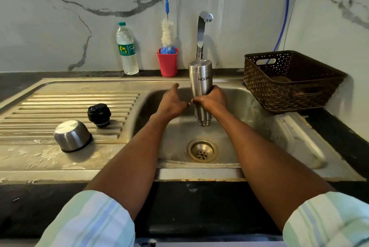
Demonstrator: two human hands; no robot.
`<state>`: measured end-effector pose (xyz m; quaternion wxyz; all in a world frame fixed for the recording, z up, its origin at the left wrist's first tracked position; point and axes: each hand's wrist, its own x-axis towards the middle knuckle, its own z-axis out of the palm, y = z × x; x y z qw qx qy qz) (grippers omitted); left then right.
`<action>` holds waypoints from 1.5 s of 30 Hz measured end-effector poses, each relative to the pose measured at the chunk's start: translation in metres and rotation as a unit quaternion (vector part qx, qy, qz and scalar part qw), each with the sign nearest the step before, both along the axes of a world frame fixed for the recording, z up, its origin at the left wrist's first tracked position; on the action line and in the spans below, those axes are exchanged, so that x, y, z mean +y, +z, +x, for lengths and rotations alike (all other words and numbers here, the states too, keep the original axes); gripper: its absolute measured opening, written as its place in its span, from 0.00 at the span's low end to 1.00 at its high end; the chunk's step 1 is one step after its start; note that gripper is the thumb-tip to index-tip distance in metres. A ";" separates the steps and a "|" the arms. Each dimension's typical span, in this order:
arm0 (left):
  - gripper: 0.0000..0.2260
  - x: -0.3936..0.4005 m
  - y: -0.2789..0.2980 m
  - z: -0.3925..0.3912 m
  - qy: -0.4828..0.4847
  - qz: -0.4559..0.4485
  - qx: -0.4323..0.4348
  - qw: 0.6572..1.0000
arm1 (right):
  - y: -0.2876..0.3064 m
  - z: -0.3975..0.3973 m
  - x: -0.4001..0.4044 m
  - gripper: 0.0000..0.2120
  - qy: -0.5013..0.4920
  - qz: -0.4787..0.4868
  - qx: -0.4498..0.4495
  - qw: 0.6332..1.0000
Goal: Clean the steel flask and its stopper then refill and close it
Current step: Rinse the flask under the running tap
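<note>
Draining is the step in hand, as far as one can judge: the steel flask [200, 90] is held upside down over the sink [259, 118], mouth pointing down above the drain [202, 149], its printed name reading inverted. The right hand [211, 100] grips the flask around its middle, fingers [196, 100] curled round the body. The left hand [172, 100] sits just beside it, fingers straight and held loosely together, thumb reaching toward the right hand; whether it touches the flask cannot be told.

No stream of water can be made out from the mouth or from the tap [202, 32] behind the flask.

To do this step well, keep the flask upright-inverted and centred over the drain so rinse water falls straight down, and give it a gentle shake. A wet steel body is likely slippery (the left hand could steady the lower end), so a firm grip matters.

On the ribbed draining board to the left lies the black stopper [99, 114], and nearer the viewer the steel cup lid [72, 135] rests mouth down; both are well apart from the flask. At the back of the counter [24, 80] stand a plastic water bottle [127, 50] and a red cup [167, 62] holding a bottle brush [167, 34]. A brown basket [291, 80] sits to the right of the sink.

Judging from this, refilling and closing are not yet done.
</note>
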<state>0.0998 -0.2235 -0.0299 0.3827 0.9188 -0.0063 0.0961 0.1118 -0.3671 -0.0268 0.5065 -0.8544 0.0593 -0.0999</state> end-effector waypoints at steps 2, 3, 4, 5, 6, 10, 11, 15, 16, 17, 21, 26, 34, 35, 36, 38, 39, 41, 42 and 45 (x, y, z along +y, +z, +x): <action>0.40 0.001 0.000 -0.001 -0.004 0.005 0.008 1.000 | 0.001 0.000 0.001 0.31 -0.013 0.000 -0.012 1.000; 0.40 0.001 0.000 -0.001 -0.004 0.008 0.009 1.000 | 0.002 0.000 0.001 0.31 -0.018 0.004 -0.014 1.000; 0.40 0.001 0.000 -0.001 -0.005 0.010 0.009 1.000 | 0.002 0.000 0.000 0.31 -0.018 0.007 -0.011 1.000; 0.39 0.001 0.001 -0.002 -0.004 0.013 0.008 1.000 | 0.001 0.000 0.000 0.30 -0.016 0.006 -0.005 1.000; 0.38 0.001 0.001 -0.002 -0.006 0.015 0.008 1.000 | 0.000 -0.001 -0.001 0.29 -0.013 0.001 0.004 1.000; 0.38 0.000 0.001 -0.002 -0.007 0.013 0.005 1.000 | 0.001 -0.001 -0.001 0.30 -0.036 0.016 -0.004 0.999; 0.38 0.000 0.001 -0.003 -0.007 0.014 0.005 1.000 | 0.003 -0.001 0.000 0.31 -0.047 0.035 -0.018 0.998; 0.38 0.000 0.001 -0.002 -0.008 0.012 0.011 1.000 | 0.002 -0.002 -0.001 0.30 -0.048 0.076 0.001 0.996; 0.38 0.000 0.001 -0.002 -0.008 0.012 0.011 1.000 | 0.001 -0.003 -0.004 0.28 -0.047 0.063 0.017 0.997; 0.38 0.000 0.000 -0.002 -0.007 0.013 0.011 1.000 | -0.001 -0.003 -0.005 0.27 -0.051 0.047 0.023 0.997; 0.38 0.001 0.001 -0.002 -0.008 0.019 0.016 1.000 | 0.004 0.000 -0.003 0.31 -0.091 0.047 -0.032 0.994; 0.35 -0.001 0.003 -0.006 -0.012 0.035 0.008 0.999 | -0.004 0.001 -0.005 0.30 -0.071 0.045 0.021 0.996; 0.36 0.000 0.004 -0.006 -0.013 0.043 0.014 0.999 | 0.000 0.003 -0.004 0.36 -0.104 0.056 -0.017 0.993; 0.35 -0.001 0.004 -0.007 -0.014 0.043 0.015 0.999 | -0.003 0.004 -0.005 0.35 -0.104 0.038 -0.010 0.994; 0.35 -0.001 0.004 -0.007 -0.014 0.042 0.014 0.999 | -0.005 0.004 -0.007 0.34 -0.104 0.050 -0.001 0.993; 0.36 0.000 0.004 -0.006 -0.012 0.046 0.012 0.999 | -0.002 0.003 -0.006 0.31 -0.093 0.129 0.012 0.987; 0.36 0.001 0.004 -0.006 -0.011 0.048 0.012 0.999 | 0.000 0.003 -0.006 0.32 -0.096 0.150 0.008 0.984; 0.35 0.000 0.004 -0.007 -0.013 0.049 0.011 0.999 | 0.002 0.003 -0.007 0.34 -0.099 0.110 -0.009 0.989; 0.35 -0.001 0.004 -0.007 -0.015 0.050 0.010 0.999 | 0.001 0.003 -0.007 0.34 -0.097 0.104 -0.010 0.990; 0.34 -0.001 0.005 -0.008 -0.013 0.050 0.007 0.999 | 0.000 0.001 -0.006 0.32 -0.079 0.153 0.011 0.985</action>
